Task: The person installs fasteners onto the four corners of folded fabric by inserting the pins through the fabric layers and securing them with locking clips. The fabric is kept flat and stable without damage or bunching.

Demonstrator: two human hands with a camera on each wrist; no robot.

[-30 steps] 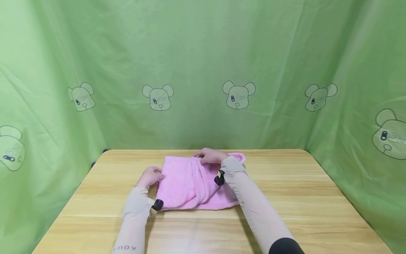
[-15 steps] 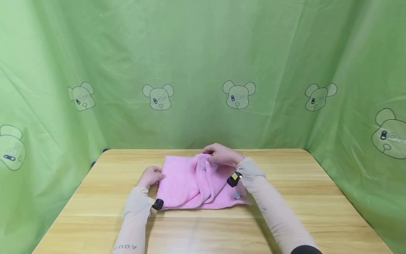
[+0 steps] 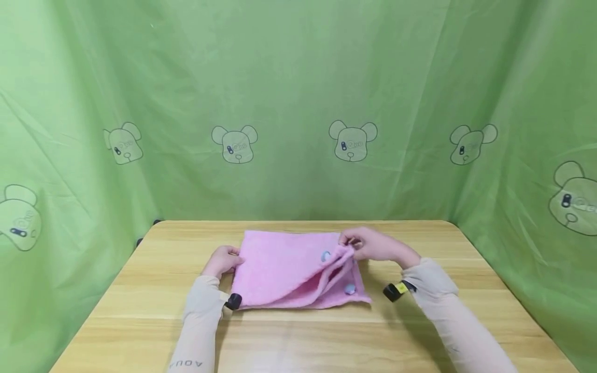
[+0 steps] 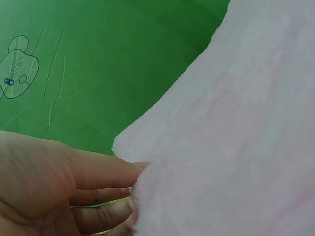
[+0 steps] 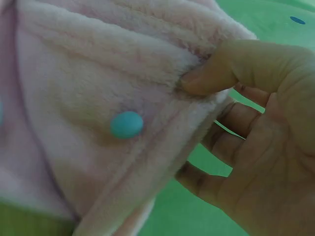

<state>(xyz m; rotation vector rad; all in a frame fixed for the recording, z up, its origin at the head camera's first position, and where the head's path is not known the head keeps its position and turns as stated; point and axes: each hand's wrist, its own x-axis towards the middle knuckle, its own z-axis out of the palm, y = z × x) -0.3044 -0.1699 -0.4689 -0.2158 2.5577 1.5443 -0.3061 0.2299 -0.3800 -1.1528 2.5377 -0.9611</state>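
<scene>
A folded pink plush cloth with light-blue round buttons lies on the wooden table. Its left edge is pinched by my left hand; in the left wrist view the thumb lies on top and the fingers are partly hidden under the cloth. My right hand pinches a raised, layered corner at the cloth's far right. In the right wrist view the thumb presses on the plush, near one blue button. Another button shows at the near right, beside the gaping folds.
The wooden table extends around the cloth on all sides. Behind it and at both sides hangs a green curtain printed with bear heads. Small black cameras sit at both wrists.
My right hand has moved to the right, drawing the bunched pink layers from the cloth's middle to its right end. Both blue buttons now show. The left hand has stayed at the left edge.
</scene>
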